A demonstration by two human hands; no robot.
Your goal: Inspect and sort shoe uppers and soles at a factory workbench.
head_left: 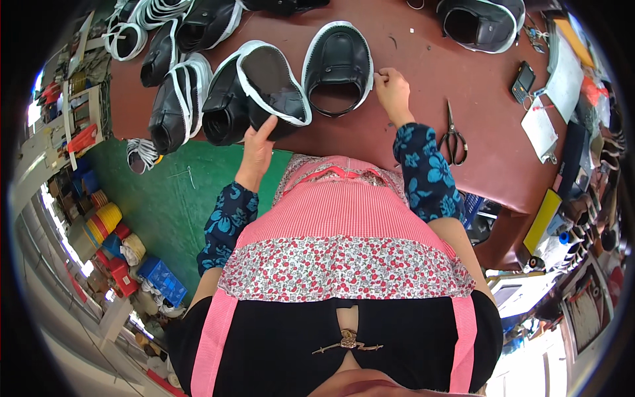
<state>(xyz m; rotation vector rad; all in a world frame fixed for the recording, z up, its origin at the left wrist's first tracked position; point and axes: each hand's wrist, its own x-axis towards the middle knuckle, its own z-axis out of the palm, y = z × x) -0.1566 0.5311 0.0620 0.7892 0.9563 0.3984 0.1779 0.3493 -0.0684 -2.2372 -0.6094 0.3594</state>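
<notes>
Black upper [338,58] lies fore-and-aft, right hand [393,94] nearer, curled at its right rim, grip unclear, left hand [258,151] pinching the neighbouring upper [284,102] leftward.

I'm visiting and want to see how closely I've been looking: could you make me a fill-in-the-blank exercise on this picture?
1. The left hand touches a black shoe upper whose rim is ____.
2. In the picture, the right hand is at the ____ side of another upper.
3. The black-handled tool lying on the table is a pair of ____.
4. Left of the table, the floor is ____.

Missing words: white; right; scissors; green.
</notes>
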